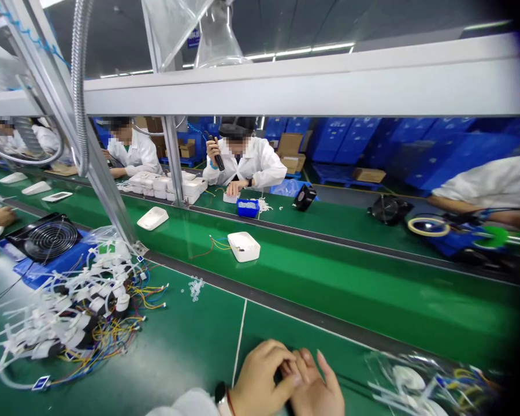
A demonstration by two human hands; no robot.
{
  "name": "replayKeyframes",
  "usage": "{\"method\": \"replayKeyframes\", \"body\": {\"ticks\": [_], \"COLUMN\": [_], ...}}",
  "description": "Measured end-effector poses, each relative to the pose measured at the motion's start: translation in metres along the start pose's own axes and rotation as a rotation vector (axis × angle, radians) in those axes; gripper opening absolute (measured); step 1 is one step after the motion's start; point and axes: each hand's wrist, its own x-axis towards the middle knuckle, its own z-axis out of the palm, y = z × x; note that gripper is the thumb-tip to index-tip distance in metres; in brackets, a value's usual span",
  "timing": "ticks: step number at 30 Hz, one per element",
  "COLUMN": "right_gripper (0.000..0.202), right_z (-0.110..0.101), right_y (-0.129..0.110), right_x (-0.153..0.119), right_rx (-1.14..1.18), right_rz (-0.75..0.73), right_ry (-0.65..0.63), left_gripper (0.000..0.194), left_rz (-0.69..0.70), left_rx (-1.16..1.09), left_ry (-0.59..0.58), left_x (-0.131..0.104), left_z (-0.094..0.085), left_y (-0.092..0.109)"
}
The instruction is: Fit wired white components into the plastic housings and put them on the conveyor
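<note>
My left hand [260, 375], with a dark watch on its wrist, bends over my right hand near the front edge of the green table. Its fingers and thumb are curled together against the right fingers; whatever they pinch, if anything, is hidden. Palm up, my right hand [318, 387] is open, its thumb stretched out and its fingers partly covered by the left ones. Ahead to the left lies a little pile of small clear rings [195, 288]. A plastic bag [420, 375] with white parts and coloured wires is to the right.
A heap of white tubes and wired parts [91, 306] covers the table's left, beside a black fan [52, 237]. White housings [244, 247] sit on the green conveyor [329, 271]. Across it, a co-worker [242, 156] works by a blue bin [248, 208]. A metal post [91, 156] rises at left.
</note>
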Motion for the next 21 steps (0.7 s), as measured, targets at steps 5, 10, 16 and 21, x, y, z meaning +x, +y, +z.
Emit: {"method": "replayKeyframes", "body": {"ticks": [5,10,16,21], "right_gripper": [0.019,0.026,0.042,0.044], "right_z": [0.0062,0.0080,0.0087,0.0081], "right_y": [0.0027,0.0047,0.0012,0.0005], "right_x": [0.0013,0.0042,0.0043,0.0017], "right_rx": [-0.005,-0.101,-0.500,-0.717], "right_rz": [-0.050,-0.093,-0.209,-0.295], "right_ry": [0.044,0.067,0.117,0.124], "left_gripper": [0.021,0.031,0.031,0.035], "left_rz": [-0.018,-0.045,-0.082,-0.075], "left_rx": [-0.015,-0.033,0.014,0.014], "left_ry": [-0.005,0.009,-0.026,-0.013], "left_x": [0.0010,0.0015,0.0021,0.0012], "left_z": [0.0007,0.0047,0.0045,0.0040], "left_y": [0.0013,-0.0035,0.0008,0.0022]}}
